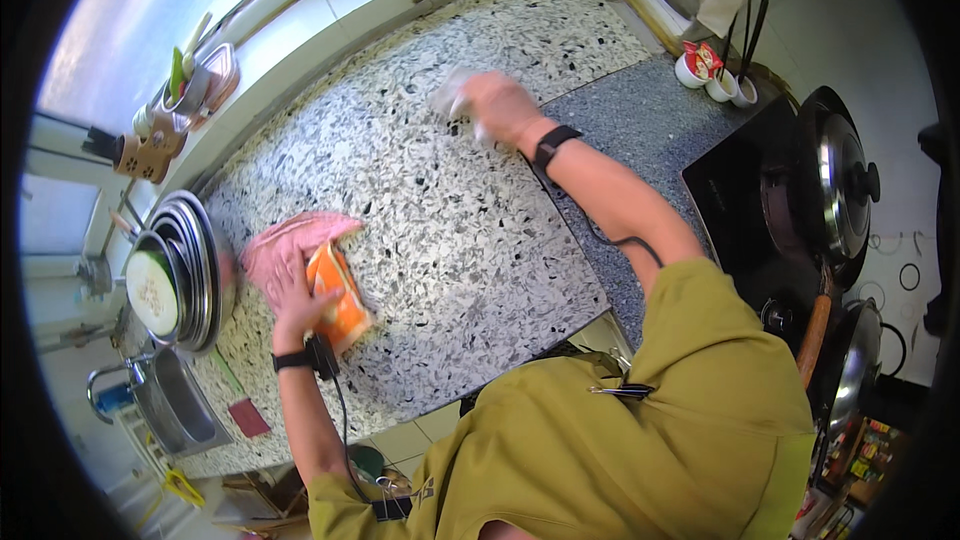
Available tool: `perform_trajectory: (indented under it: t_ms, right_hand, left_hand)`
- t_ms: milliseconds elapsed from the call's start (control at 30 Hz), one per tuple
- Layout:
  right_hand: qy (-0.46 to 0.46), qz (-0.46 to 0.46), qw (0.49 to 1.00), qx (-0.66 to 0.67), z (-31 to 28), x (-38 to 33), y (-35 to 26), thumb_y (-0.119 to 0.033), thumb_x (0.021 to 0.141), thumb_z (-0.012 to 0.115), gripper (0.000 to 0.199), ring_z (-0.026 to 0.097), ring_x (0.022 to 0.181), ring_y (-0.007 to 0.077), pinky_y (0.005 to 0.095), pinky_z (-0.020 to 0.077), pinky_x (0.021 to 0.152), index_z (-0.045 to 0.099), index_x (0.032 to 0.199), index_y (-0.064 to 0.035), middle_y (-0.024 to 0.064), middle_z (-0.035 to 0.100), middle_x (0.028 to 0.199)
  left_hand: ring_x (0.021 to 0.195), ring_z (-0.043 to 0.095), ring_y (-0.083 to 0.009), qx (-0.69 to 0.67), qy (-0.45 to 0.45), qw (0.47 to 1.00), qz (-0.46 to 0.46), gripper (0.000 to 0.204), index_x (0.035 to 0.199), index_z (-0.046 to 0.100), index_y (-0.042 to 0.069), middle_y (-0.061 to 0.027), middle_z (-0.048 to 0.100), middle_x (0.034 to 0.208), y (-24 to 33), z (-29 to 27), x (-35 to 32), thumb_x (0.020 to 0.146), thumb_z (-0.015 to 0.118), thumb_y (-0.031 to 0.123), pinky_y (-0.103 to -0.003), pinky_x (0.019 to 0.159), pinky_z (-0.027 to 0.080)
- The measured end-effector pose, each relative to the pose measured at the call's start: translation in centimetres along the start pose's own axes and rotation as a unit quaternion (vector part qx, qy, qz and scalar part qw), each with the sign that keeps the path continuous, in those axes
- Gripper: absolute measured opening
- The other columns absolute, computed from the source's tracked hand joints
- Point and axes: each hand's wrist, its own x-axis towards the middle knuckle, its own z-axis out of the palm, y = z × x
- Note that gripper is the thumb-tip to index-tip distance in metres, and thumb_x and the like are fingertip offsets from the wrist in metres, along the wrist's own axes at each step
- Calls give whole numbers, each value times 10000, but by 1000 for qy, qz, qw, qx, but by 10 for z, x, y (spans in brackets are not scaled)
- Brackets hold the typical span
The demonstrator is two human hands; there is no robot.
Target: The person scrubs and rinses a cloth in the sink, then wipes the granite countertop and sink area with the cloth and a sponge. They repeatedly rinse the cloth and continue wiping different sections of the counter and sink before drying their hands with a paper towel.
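Note:
My right hand (pixel 503 108), a dark band on its wrist, presses a crumpled white wipe (pixel 447 92) against the far part of the speckled stone countertop (pixel 420 210). Its fingers are closed around the wipe and a little blurred. Fingers spread, my left hand (pixel 293 298) lies across a pink cloth (pixel 310 230) and the edge of a flat orange packet (pixel 342 305) at the counter's left side. Whether anything is under the left palm is hidden.
Stacked metal bowls (pixel 200 250) stand left, beside a sink (pixel 178 405). A red-bladed spatula (pixel 248 418) lies near it. At right are a black cooktop (pixel 745 205), a lidded pot (pixel 842 185) and small white cups (pixel 722 87). A cup with utensils (pixel 187 90) sits on the sill.

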Motion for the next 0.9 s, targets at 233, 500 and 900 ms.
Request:
perform_trajectory:
  t_ms: [233,500,900]
  right_hand:
    - [110,464,876,-75,15,-42,119,-494,869,483,611,278,1314,373,486,199,1082,427,1345,-114,200,358,1397]
    - [-25,194,977,-84,32,2,-45,-385,841,553,574,421,1186,309,484,283,1021,441,1285,-39,174,454,1280]
    - [65,56,995,-53,15,-30,63,-123,809,526,247,546,1026,267,470,408,895,625,1036,-131,97,612,1029]
  left_hand:
    - [1379,-111,-439,2,-73,997,-5,1203,1469,61,38,-262,7,1505,-11,34,-49,632,721,597,-559,1075,-93]
    - [1349,-172,-485,-20,-4,999,-33,1285,1488,65,159,-274,-121,1492,-7,49,-38,527,736,688,-670,1011,-77]
    - [1388,-45,-425,-92,17,994,56,1267,1461,68,1,-201,104,1515,-20,54,-39,572,756,584,-524,1099,-67]
